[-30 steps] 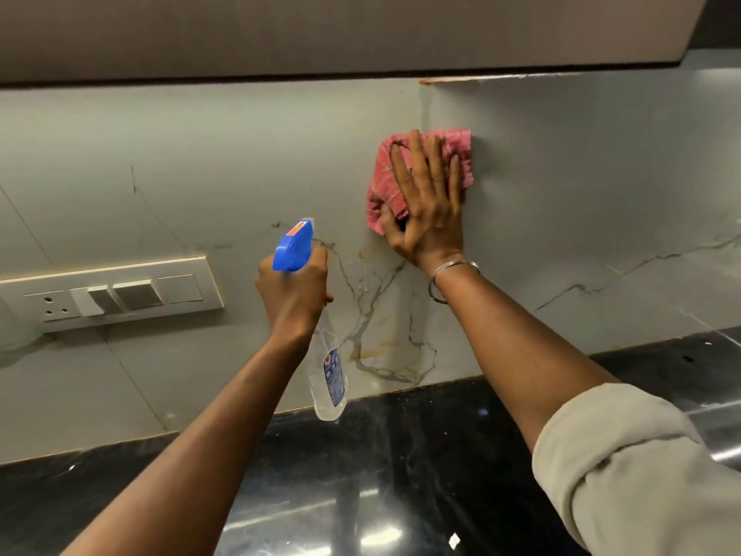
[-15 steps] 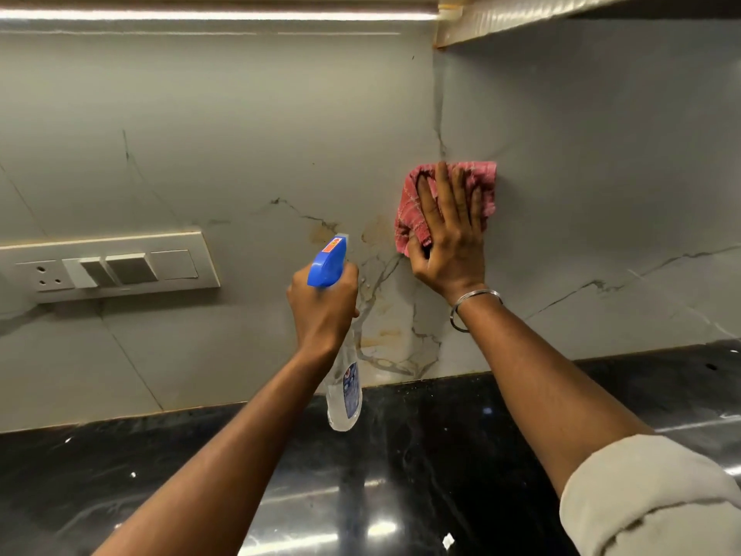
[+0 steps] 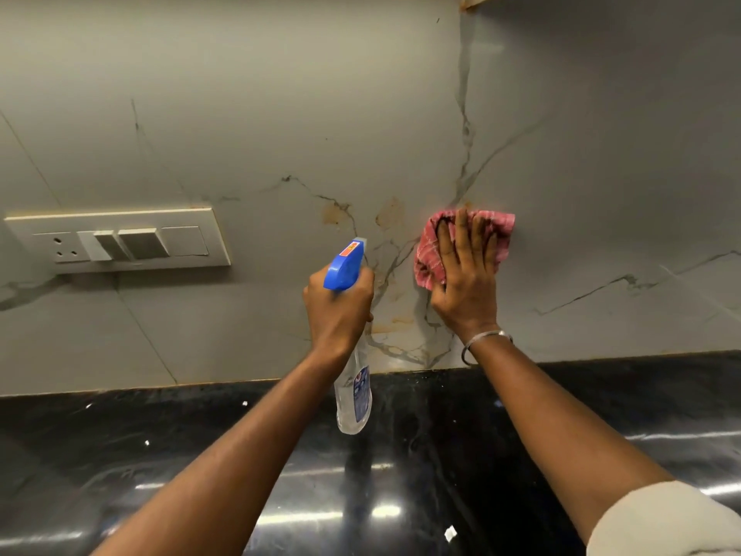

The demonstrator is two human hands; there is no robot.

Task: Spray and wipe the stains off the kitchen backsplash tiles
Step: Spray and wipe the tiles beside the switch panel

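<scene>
Head view, looking forward and down at grey, dark-veined backsplash tiles (image 3: 280, 114) above a glossy black stone tabletop (image 3: 160, 455). Shows the left hand (image 3: 339, 311) raised in front of the wall, fingers curled round the neck of a clear spray bottle (image 3: 355, 399) with a blue trigger head (image 3: 345, 266). Has the nozzle pointing up at the tiles and the bottle body hanging below the fist, clear of the tabletop. Shows the right hand (image 3: 467, 282) just to the right, fingers straight and slightly spread, pressing a bunched pink-red checked cloth (image 3: 427, 258) flat against the tile. Puts the cloth at about mid-height on the wall, at the foot of a long dark vein. Shows yellow-brown stains (image 3: 391, 212) on the tile just left of the cloth and above the trigger head. Shows more of the same lower down between the two wrists, near the joint with the tabletop. Picks out a thin metal bangle (image 3: 481, 339) on the right wrist and a rolled pale sleeve (image 3: 661, 523) at the lower right corner. Places a cream switch panel (image 3: 120, 242), with a socket and rocker switches, on the wall well to the left of both hands. Catches bright light reflections on the tabletop.
</scene>
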